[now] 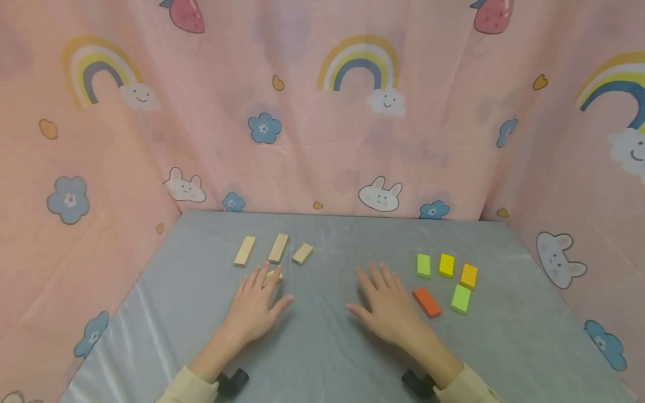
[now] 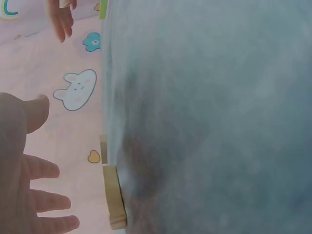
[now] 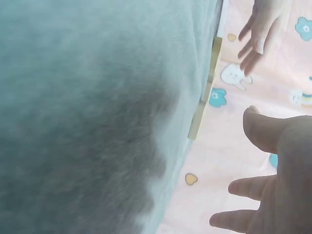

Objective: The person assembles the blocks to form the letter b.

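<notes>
grey cloth-covered table (image 1: pixel 322 352), pink patterned curtain (image 1: pixel 317 151) — wooden blocks (image 1: pixel 279 248), coloured blocks (image 1: pixel 426 302), outspread fingers (image 1: pixel 366 284)

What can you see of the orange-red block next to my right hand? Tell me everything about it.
The orange-red block is a plain, oblong piece with straight edges; it might be painted wood, but I can't be sure. It lies flat on the gray cloth, slanted so its far end points left. It sits just right of your right hand, and a gap separates it from the green block on its right. Only the cloth appears to touch it.
</notes>
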### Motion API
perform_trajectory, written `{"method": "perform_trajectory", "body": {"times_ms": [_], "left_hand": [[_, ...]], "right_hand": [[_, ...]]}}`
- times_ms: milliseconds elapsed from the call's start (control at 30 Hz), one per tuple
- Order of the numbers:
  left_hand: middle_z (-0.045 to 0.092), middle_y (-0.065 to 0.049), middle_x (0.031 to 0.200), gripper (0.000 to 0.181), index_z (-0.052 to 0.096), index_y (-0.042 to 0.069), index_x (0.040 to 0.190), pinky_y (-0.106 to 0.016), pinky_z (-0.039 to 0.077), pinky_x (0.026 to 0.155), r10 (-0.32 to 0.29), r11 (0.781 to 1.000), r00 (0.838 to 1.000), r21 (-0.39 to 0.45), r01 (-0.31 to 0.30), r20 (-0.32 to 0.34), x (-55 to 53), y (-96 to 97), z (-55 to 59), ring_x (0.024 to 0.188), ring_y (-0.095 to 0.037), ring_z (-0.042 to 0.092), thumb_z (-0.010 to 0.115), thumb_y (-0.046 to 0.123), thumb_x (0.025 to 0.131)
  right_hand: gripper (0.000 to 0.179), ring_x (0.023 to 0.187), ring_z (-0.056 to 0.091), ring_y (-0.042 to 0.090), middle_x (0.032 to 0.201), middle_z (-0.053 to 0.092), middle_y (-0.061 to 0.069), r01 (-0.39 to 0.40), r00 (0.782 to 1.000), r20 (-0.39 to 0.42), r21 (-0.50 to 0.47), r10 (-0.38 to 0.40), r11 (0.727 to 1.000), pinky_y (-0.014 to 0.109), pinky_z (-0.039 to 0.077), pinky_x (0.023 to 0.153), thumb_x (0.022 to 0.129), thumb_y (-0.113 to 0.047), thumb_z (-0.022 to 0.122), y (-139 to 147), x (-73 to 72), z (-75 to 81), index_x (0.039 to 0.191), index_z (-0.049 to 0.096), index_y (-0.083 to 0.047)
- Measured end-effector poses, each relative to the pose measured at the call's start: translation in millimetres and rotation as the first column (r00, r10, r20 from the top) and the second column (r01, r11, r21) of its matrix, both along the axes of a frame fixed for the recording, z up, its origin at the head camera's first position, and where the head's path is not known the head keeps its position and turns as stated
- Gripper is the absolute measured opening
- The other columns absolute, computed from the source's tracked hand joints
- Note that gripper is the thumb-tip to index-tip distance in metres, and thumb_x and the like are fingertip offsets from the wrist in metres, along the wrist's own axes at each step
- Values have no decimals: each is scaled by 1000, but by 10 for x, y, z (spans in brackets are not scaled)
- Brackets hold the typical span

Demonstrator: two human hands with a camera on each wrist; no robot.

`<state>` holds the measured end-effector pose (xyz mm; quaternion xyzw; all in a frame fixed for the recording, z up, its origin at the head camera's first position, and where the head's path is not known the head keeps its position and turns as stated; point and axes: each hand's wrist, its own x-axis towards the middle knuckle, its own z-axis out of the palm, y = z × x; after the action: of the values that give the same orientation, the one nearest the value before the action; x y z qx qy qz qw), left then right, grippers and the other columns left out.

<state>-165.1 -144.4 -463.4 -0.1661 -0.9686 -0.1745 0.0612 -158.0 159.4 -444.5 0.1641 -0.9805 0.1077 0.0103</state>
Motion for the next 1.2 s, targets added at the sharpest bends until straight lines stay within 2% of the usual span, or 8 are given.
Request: {"method": "perform_trajectory", "body": {"times_ms": [200, 467, 833, 1200], "left_hand": [[35, -26, 158, 70, 42, 2, 154, -62, 29, 115, -3, 999, 1000, 47, 3, 5, -51, -19, -2, 145, -45, 33, 57, 47, 102], [43, -26, 153, 67, 45, 1, 151, -62, 37, 110, -1, 996, 1000, 86, 2, -8, -179, -44, -12, 139, -44, 43, 60, 43, 102], [43, -25, 153, 65, 44, 2, 152, -61, 35, 112, 31, 995, 996, 95, -39, 89, -243, -86, -52, 140, -44, 42, 62, 39, 101], [53, -21, 144, 57, 52, 1, 145, -58, 42, 107, 28, 991, 992, 126, -44, 122, -268, -104, -19, 133, -42, 50, 67, 31, 99]], "right_hand": [[82, 149, 24, 47, 160, 31, 27, -37, 999, -9, -26, 37, 999, 62, 22, 119, 97, -56, 61, -94, -91, 30, 157, 38, -6], [79, 148, 28, 45, 158, 35, 26, -73, 997, -17, -51, 72, 996, 59, 24, 119, 98, -54, 61, -208, -219, 106, 155, 41, -3], [77, 147, 31, 42, 157, 38, 26, -81, 997, -8, -66, 81, 994, 56, 28, 118, 99, -51, 61, -344, -334, 119, 154, 42, -1], [74, 146, 35, 40, 155, 40, 25, -73, 997, 6, -90, 74, 993, 53, 29, 119, 100, -49, 61, -430, -464, 121, 152, 43, 0]]}}
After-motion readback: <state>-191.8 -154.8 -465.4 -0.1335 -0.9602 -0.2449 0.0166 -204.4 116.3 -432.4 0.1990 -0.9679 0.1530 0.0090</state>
